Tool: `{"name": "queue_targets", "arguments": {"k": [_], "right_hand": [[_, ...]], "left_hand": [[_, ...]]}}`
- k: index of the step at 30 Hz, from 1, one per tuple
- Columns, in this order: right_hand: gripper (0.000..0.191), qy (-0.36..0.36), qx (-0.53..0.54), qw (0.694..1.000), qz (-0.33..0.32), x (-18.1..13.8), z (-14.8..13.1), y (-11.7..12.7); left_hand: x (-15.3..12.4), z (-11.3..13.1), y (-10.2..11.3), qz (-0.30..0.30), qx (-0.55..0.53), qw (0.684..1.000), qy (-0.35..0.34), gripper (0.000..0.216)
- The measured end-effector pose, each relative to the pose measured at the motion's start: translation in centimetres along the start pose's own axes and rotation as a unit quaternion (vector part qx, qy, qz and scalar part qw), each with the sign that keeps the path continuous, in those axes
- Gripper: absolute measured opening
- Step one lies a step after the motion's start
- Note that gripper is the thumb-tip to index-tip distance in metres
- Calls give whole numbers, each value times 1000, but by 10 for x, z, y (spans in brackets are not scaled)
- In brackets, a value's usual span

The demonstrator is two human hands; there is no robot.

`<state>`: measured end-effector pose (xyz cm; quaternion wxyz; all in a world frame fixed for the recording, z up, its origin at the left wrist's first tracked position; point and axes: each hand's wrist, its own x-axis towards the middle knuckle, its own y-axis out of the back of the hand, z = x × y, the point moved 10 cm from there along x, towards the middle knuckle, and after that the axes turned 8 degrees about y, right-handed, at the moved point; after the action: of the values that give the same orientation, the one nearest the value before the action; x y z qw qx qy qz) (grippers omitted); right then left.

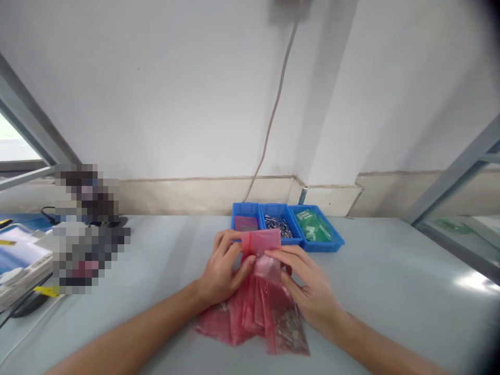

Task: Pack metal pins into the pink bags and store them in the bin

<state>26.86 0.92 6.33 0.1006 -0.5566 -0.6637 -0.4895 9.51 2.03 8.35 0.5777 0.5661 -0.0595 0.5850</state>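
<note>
A pink see-through plastic bag is held up in front of me between both hands. My left hand is closed on its left edge, the thumb across the front. My right hand pinches its right side, and some fingertips are hidden behind the plastic. Below lie several more pink plastic bags, fanned out and overlapping on the table. Small pale or metallic pieces show dimly through the bag at lower right; I cannot make out their kind.
Three blue bins stand against the wall side: one with pink sheets or bags, one with metal screw-like pieces, one with green packets. A power strip and cables lie at left, near a blurred person. Metal frame posts flank the table.
</note>
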Motion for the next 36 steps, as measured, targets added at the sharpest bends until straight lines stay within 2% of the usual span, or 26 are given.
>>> {"name": "queue_targets", "arguments": {"k": [7, 18, 24, 29, 36], "right_hand": [[44, -14, 26, 1000, 2, 1, 5, -1], [28, -37, 64, 997, 35, 3, 13, 3], [29, -102, 103, 989, 28, -2, 26, -4], [31, -142, 105, 984, 28, -6, 34, -6], [27, -92, 45, 993, 65, 3, 22, 8]], "left_hand": [[-1, 3, 3, 1, -9, 1000, -13, 10], [0, 9, 6, -25, -30, 998, -50, 43], [-3, 12, -1, -59, -37, 995, -74, 40], [-6, 13, -2, -38, -27, 995, -89, 39], [-8, 7, -5, -13, -27, 997, -75, 49]]}}
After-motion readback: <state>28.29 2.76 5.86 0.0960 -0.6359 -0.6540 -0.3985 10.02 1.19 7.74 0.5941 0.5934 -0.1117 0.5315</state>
